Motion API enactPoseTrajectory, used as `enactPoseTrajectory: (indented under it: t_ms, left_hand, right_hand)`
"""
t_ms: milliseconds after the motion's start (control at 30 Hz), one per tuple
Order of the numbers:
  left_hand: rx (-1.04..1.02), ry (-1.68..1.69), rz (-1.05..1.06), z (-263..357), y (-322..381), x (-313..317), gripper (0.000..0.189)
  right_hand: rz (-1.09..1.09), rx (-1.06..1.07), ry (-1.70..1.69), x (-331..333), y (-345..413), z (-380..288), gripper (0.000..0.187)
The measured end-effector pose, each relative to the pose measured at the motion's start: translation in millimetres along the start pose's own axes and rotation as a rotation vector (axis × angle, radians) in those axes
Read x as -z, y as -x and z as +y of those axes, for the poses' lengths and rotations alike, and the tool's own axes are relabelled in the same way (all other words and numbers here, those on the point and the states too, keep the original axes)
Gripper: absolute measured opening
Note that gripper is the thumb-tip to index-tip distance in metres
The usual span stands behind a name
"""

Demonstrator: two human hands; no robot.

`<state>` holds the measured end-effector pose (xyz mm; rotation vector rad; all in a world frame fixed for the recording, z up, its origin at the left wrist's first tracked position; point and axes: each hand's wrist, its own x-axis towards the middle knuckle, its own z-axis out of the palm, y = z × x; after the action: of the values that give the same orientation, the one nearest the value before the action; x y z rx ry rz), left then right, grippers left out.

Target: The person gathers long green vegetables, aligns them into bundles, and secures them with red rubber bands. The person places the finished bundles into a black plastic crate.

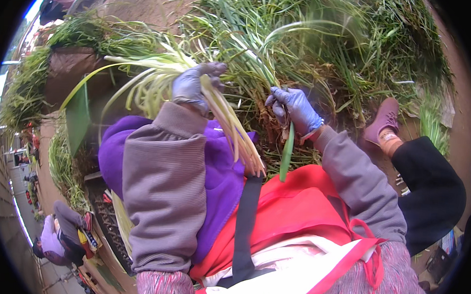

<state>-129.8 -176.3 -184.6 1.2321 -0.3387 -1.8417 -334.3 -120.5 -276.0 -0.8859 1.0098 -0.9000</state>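
Observation:
My left hand point(194, 87), in a thin bluish glove, closes around a bunch of pale yellow-green leafy stalks point(232, 125). Their whitish ends point down over my lap, and the pale leaves spread out to the left. My right hand point(297, 110), gloved as well, pinches the lower part of a green leafy plant point(260, 62) at the near edge of a heap of similar plants point(304, 47). Below those fingers hangs a flat green leaf point(287, 151). Brown roots point(267, 116) lie tangled beside the right hand. My fingers partly hide what they grip.
Purple cloth point(222, 210) and a red apron point(296, 198) cover my lap. My shoe point(382, 118) rests right of the heap. A black plastic crate point(110, 220) stands at left, below more greens on a brown sack point(72, 64). Another person point(61, 233) sits at lower left.

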Motion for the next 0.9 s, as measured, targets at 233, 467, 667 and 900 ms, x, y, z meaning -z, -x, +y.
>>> enactPoseTrajectory:
  t_ms: [233, 467, 667, 900]
  left_hand:
    - [0.027, -0.158, 0.108, -8.2, -7.5, -10.5, 0.019]
    - [-0.049, -0.238, 0.022, -15.5, 7.5, -24.2, 0.011]
    - [-0.170, -0.229, 0.094, -19.6, 8.3, -38.6, 0.014]
    - [-0.242, -0.304, 0.155, -22.9, 12.2, -42.8, 0.016]
  right_hand:
    - [-0.291, 0.000, 0.173, -22.7, 26.1, -42.6, 0.037]
    - [-0.167, 0.193, 0.372, -29.4, 19.7, -44.0, 0.029]
    - [0.064, 0.075, -0.258, -51.8, 5.4, -62.5, 0.016]
    - [-0.027, 0.129, -0.165, -45.8, 7.3, -71.6, 0.015]
